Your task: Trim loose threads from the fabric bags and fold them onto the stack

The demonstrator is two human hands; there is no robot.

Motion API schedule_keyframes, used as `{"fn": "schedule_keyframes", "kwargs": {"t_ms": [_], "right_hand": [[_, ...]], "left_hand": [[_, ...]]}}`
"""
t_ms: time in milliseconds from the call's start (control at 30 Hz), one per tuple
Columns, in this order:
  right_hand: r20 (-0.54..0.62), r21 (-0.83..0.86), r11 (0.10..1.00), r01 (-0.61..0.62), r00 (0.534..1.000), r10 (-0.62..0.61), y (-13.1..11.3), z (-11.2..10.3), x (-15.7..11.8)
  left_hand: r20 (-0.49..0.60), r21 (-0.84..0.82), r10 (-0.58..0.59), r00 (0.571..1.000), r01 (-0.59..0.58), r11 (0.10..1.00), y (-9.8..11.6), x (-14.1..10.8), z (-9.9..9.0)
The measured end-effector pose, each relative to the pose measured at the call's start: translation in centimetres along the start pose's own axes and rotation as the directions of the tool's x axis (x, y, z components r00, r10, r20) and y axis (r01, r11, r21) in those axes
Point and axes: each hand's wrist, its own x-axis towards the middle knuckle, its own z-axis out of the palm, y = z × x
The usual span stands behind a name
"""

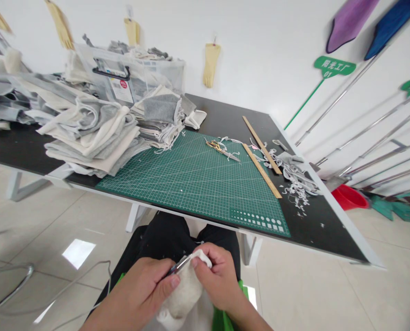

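Over the lap, my left hand [153,281] is closed round a small metal tool [180,265] with a dark handle, whose tip meets the cloth edge. My right hand [216,271] pinches the white edge of a cream cloth piece [182,294], which hangs down between both hands. Whether the tool is a blade or small scissors is not clear. Beyond the hands, a green cutting mat [198,184] lies on the black table. Gold-handled scissors [222,149] rest on the mat, near some thin cloth scraps.
Stacks of grey and cream cloth [94,138] cover the table's left side, by a clear plastic box [146,76]. Two wooden rulers [262,170] and a heap of scraps [296,174] lie at the right. A red dustpan [350,197] is beyond the table's right edge.
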Motion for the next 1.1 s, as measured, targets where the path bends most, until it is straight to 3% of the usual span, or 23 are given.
{"fn": "schedule_keyframes", "kwargs": {"t_ms": [833, 1100], "right_hand": [[0.012, -0.019, 1.0, 0.013, 1.0, -0.013, -0.14, 0.05, 0.12], [0.027, 0.005, 1.0, 0.011, 1.0, -0.011, -0.11, 0.1, 0.03]], "left_hand": [[-0.03, 0.015, 0.01, 0.999, -0.009, 1.0, -0.44, -0.11, 0.35], [0.01, 0.042, -0.008, 1.0, 0.008, 0.999, -0.48, -0.04, 0.35]]}}
